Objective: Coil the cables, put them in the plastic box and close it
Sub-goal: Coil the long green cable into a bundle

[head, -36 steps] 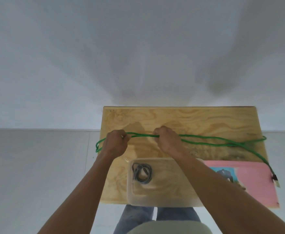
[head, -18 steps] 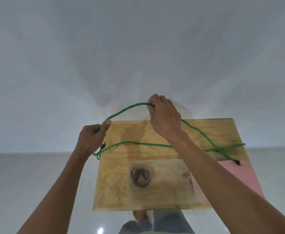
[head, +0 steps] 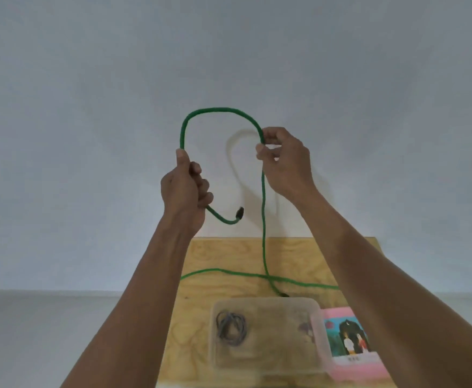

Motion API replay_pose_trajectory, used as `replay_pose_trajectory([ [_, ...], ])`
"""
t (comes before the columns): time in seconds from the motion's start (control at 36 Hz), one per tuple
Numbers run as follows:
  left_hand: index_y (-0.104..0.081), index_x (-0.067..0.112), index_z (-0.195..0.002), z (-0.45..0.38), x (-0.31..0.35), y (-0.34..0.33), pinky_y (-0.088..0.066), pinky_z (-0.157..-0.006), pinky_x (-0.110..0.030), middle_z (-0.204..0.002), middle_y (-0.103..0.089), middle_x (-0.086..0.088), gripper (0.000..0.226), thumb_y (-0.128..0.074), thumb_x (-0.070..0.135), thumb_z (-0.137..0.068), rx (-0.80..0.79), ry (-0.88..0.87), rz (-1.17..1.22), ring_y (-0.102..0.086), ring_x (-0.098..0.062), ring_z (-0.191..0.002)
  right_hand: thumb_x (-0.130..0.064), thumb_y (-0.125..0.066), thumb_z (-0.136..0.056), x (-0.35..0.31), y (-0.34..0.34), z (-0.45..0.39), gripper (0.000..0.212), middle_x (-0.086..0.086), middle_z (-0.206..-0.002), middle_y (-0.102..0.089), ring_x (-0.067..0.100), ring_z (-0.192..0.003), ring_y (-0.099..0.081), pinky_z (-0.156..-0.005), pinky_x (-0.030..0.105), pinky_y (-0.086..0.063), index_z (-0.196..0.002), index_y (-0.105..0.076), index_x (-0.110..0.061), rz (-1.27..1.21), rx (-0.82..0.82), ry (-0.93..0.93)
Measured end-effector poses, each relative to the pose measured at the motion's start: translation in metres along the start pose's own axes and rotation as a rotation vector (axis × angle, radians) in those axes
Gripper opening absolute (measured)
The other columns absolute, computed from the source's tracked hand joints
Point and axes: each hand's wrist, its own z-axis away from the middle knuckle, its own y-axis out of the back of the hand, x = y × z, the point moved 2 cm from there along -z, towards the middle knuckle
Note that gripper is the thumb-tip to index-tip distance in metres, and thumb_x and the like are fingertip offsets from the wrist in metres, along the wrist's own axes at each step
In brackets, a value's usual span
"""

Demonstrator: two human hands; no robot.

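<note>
I hold the green cable (head: 263,219) up off the plywood table (head: 299,256) so a loop can form freely. My left hand (head: 186,191) fists its plug end; my right hand (head: 284,161) pinches the arch, ready to feed slack. The clear plastic box (head: 317,317) sits open below, a coiled grey cable (head: 230,329) already inside.

Bare indoor room: plain white wall (head: 89,107), pale floor (head: 33,331), one small plywood table (head: 201,261). Type undetermined.

Green cable (head: 263,208); grey coiled cable (head: 230,329); clear box (head: 268,362); pink card (head: 352,357); light plywood table (head: 229,256).
</note>
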Motion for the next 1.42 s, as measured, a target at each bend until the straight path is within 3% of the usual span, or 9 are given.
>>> replay_pose_trajectory([
  [0.08, -0.049, 0.016, -0.065, 0.002, 0.007, -0.02, -0.018, -0.037, -0.023, -0.053, -0.03, 0.005, 0.048, -0.048, 0.046, -0.103, 0.044, 0.053, 0.138, -0.02, -0.01, -0.042, -0.026, -0.057, -0.099, 0.0, 0.009, 0.01, 0.046, -0.007, -0.14, -0.052, 0.003, -0.098, -0.06, -0.075, -0.002, -0.035, -0.143, -0.047, -0.023, 0.052, -0.137, 0.037],
  [0.31, -0.046, 0.015, -0.067, -0.003, 0.007, -0.047, -0.018, -0.032, -0.021, -0.048, -0.026, 0.006, 0.046, -0.045, 0.042, -0.105, 0.149, 0.125, 0.43, -0.02, -0.008, -0.036, -0.036, -0.058, -0.098, 0.039, 0.019, 0.072, 0.021, -0.017, -0.119, -0.068, -0.003, -0.114, -0.059, -0.102, 0.029, -0.046, -0.116, -0.067, -0.031, -0.098, -0.718, -0.078],
  [0.5, -0.054, 0.01, -0.08, 0.006, -0.003, -0.055, -0.035, -0.042, -0.021, -0.059, -0.032, 0.002, 0.035, -0.044, 0.032, -0.107, 0.174, 0.091, 0.426, -0.033, -0.011, -0.043, -0.015, -0.066, -0.094, 0.054, 0.033, 0.076, 0.019, 0.001, -0.094, -0.074, 0.015, -0.085, -0.07, -0.076, 0.027, -0.059, -0.106, -0.074, -0.027, -0.347, -0.489, -0.115],
  [0.78, -0.068, 0.006, -0.112, 0.066, -0.038, -0.079, -0.057, -0.085, -0.034, -0.1, -0.074, -0.013, 0.035, -0.048, 0.034, -0.105, -0.042, -0.078, -0.336, -0.072, -0.025, -0.093, -0.019, -0.079, -0.083, 0.023, 0.04, 0.061, 0.003, -0.007, -0.076, -0.076, 0.007, -0.073, -0.072, -0.069, 0.029, -0.06, -0.083, -0.077, -0.02, -0.339, -0.208, 0.003],
  [0.92, -0.07, 0.004, -0.101, 0.07, -0.029, -0.078, -0.057, -0.065, -0.037, -0.09, -0.078, -0.011, 0.026, -0.05, 0.019, -0.104, 0.019, -0.125, -0.353, -0.073, -0.025, -0.079, -0.02, -0.078, -0.084, 0.012, 0.044, 0.064, 0.004, -0.006, -0.072, -0.076, 0.006, -0.068, -0.072, -0.063, 0.018, -0.055, -0.084, -0.079, -0.017, -0.334, -0.294, 0.041],
  [1.06, -0.071, 0.005, -0.105, 0.07, -0.009, -0.074, -0.054, -0.091, -0.044, -0.088, -0.079, -0.006, 0.022, -0.05, 0.013, -0.104, 0.019, -0.169, -0.304, -0.075, -0.024, -0.091, -0.03, -0.07, -0.091, 0.011, 0.054, 0.042, 0.012, -0.009, -0.074, -0.075, 0.007, -0.076, -0.072, -0.072, 0.037, -0.062, -0.084, -0.077, -0.023, -0.252, -0.197, 0.058],
  [1.25, -0.068, -0.008, -0.11, 0.094, 0.009, -0.102, -0.044, -0.071, -0.034, -0.06, -0.049, -0.002, 0.031, -0.043, 0.01, -0.105, -0.313, -0.063, -0.056, -0.045, -0.013, -0.052, -0.009, -0.055, -0.099, -0.023, 0.062, 0.0, 0.035, 0.004, -0.116, -0.07, 0.01, -0.109, -0.065, -0.091, 0.038, -0.059, -0.125, -0.064, -0.031, -0.333, -0.462, 0.156],
  [1.31, -0.069, -0.006, -0.108, 0.103, 0.014, -0.114, -0.042, -0.067, -0.032, -0.059, -0.04, 0.0, 0.033, -0.042, 0.014, -0.105, -0.392, -0.047, 0.026, -0.039, -0.012, -0.05, 0.001, -0.047, -0.101, -0.03, 0.063, -0.005, 0.047, 0.02, -0.108, -0.066, 0.013, -0.094, -0.067, -0.082, 0.026, -0.057, -0.137, -0.054, -0.027, -0.452, -0.618, 0.15],
  [1.42, -0.065, -0.007, -0.109, 0.111, 0.022, -0.135, -0.043, -0.057, -0.029, -0.055, -0.035, 0.002, 0.04, -0.042, 0.025, -0.106, -0.472, -0.01, 0.127, -0.037, -0.011, -0.047, -0.02, -0.033, -0.105, -0.038, 0.06, -0.002, 0.033, -0.013, -0.04, -0.053, 0.0, -0.03, -0.047, -0.034, 0.007, -0.031, -0.123, -0.057, -0.008, -0.405, -0.745, 0.165],
])
